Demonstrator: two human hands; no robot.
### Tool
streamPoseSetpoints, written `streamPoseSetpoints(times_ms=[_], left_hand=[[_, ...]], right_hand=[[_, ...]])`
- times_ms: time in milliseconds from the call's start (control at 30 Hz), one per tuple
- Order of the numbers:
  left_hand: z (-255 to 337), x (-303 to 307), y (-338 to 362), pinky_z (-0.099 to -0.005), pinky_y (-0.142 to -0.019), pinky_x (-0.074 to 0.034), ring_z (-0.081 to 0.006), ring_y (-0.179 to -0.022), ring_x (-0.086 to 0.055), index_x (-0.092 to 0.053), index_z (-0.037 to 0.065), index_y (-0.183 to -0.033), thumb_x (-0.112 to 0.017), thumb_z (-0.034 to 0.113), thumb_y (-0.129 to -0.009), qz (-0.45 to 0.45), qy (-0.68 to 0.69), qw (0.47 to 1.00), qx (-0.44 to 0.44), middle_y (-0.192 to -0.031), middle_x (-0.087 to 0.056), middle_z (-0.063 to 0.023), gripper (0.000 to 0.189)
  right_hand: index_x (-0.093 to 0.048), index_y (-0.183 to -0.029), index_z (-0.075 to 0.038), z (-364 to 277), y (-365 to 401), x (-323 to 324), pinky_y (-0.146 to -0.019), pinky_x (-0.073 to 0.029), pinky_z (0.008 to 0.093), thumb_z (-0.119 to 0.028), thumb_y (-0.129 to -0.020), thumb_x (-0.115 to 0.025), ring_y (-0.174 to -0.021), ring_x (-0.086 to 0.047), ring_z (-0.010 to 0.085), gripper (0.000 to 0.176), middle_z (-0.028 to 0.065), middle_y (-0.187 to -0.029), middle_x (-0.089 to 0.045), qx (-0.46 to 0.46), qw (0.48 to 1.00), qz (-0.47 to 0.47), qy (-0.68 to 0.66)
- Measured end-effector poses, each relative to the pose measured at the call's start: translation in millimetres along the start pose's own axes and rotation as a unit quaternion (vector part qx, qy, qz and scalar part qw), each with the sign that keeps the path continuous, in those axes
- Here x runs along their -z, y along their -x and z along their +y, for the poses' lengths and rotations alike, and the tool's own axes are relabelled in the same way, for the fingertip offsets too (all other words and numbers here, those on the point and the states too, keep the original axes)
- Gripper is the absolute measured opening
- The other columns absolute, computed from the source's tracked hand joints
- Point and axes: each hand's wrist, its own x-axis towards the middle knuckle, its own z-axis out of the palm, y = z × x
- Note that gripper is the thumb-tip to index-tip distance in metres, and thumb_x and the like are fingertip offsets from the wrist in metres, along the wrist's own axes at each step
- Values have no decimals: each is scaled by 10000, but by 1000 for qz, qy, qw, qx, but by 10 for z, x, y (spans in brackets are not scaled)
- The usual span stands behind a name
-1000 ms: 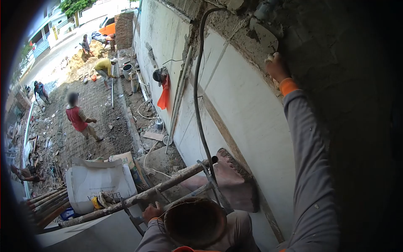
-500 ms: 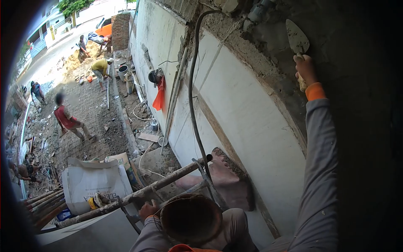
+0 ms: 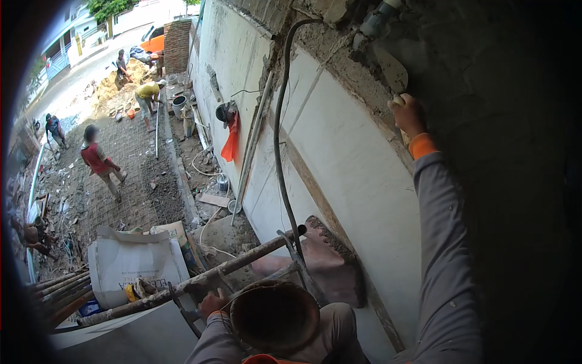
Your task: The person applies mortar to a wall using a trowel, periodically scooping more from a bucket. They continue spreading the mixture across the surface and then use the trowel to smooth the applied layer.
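My right hand is wrapped round the handle of a trowel, whose blade lies close to the rough mortar and a grey pipe end at the top of the wall. At the bottom, my left hand is closed beside the scaffold frame; whether it grips the bar or the bowl's wire is unclear. A dark round bowl rests by my lap, just right of that hand.
A scaffold pipe crosses below. A black hose hangs along the white wall. A printed sack lies lower left. Several people are on the ground below, one in a red shirt.
My right hand and the trowel have moved left and slightly down, nearer the pipe end. The person in the red shirt has shifted posture. My left hand stays in place.
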Motion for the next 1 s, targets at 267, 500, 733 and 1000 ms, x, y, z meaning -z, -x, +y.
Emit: streamPoseSetpoints(times_ms=[267, 500, 733, 1000], left_hand=[[41, 92, 29, -469, -843, -467, -370, -902, -660, -675, 48, -947, -457, 500, -877, -10, 6, 1000, 6, -916, -690, -204, 507], [69, 136, 65, -459, -832, -472, -360, -897, -666, -676, 57, -946, -459, 510, -871, -14, 7, 1000, 10, -910, -691, -201, 508], [68, 93, 39, -459, -797, -487, -358, -876, -670, -677, 66, -927, -470, 505, -871, -6, 0, 1000, 10, -893, -692, -199, 489], [98, 161, 75, -471, -786, -491, -364, -867, -667, -673, 63, -918, -476, 487, -876, -3, -11, 1000, 9, -888, -690, -196, 470]], right_hand=[[-577, -918, -8, 380, -78, 306, -455, -462, 371, -295, -875, -608, -519, -570, 214, 291, 80, -696, -570, -119, 970, -121, -172], [-573, -955, 23, 282, 210, 104, -574, -499, 409, -324, -912, -552, -726, -661, 302, 350, 174, -783, -637, -23, 993, 46, -108], [-622, -1007, 22, -5, -587, -488, -652, -529, 432, -335, -901, -525, -641, -670, 339, 385, 209, -819, -671, -59, 997, -38, -31], [-613, -1070, 33, 128, 94, -425, -769, -525, 462, -348, -893, -498, -913, -657, 394, 436, 259, -1013, -656, -160, 976, -136, -55]])
